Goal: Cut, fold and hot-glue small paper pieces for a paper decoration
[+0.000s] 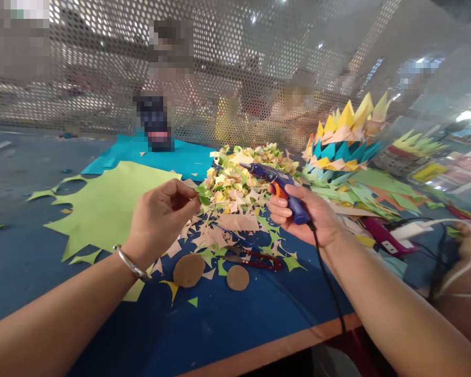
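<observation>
My right hand [304,212] is wrapped round a blue glue gun [277,178] with an orange trigger, its nozzle pointing left over the paper heap. A black cord runs down from its handle past the table edge. My left hand [163,217], with a bangle at the wrist, pinches a small green paper piece [204,196] between thumb and fingertips. Just beyond lies a heap of small folded and cut paper pieces [239,178]. Below the heap are red-handled thread snips [255,257] and two round cardboard discs [189,270], one larger than the other.
A cut light-green sheet [113,204] and a turquoise sheet [192,157] lie at the left and back. Spiky paper crowns [343,141] are stacked at the right back. Nearer stands a magenta power strip [390,238] with a white plug. Perforated metal [227,78] closes off the back.
</observation>
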`<state>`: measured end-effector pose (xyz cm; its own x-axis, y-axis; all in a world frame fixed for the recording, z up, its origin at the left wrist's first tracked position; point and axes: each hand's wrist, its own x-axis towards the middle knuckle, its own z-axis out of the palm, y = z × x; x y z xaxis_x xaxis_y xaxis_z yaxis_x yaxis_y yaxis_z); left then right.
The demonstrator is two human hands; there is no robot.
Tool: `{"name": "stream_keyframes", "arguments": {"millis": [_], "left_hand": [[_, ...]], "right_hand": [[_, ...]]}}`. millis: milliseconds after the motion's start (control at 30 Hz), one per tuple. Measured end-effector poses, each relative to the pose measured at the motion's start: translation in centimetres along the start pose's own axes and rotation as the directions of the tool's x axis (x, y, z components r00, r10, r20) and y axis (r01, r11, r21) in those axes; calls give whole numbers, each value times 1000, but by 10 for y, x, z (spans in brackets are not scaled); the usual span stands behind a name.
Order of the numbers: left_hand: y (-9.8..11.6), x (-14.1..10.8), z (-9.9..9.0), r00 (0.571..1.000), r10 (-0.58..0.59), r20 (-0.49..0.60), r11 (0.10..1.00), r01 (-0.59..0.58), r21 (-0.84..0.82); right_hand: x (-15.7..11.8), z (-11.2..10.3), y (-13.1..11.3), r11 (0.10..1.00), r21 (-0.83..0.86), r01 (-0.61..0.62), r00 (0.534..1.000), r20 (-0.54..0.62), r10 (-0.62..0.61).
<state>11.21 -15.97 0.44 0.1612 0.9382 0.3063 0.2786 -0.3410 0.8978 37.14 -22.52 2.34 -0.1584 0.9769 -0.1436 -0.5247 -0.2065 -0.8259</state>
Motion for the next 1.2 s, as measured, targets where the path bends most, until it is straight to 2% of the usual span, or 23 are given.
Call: {"name": "stream_keyframes", "arguments": {"millis": [200, 300, 467, 600, 933, 1200], "left_hand": [[-1, -4, 3, 996, 61, 61, 996, -64, 55], [-1, -6, 5, 992, 89, 94, 994, -95, 63], [-1, -9, 7, 985, 115, 127, 991, -123, 51], [2, -9, 7, 980, 126, 152, 989, -136, 55], [2, -10, 6, 979, 150, 139, 985, -161, 67], [1, -9, 6, 976, 152, 157, 982, -167, 87]], "right_hand": [[-3, 6, 7, 997, -73, -2, 998, 62, 6], [-5, 9, 9, 977, -205, 60, 997, 51, -50], [-7, 9, 15, 836, -535, 124, 992, 44, -120], [-8, 9, 16, 715, -689, 123, 991, 41, -131], [-10, 2, 19, 550, -824, 135, 984, 45, -174], [-10, 0, 18, 493, -849, 191, 974, 101, -204]]}}
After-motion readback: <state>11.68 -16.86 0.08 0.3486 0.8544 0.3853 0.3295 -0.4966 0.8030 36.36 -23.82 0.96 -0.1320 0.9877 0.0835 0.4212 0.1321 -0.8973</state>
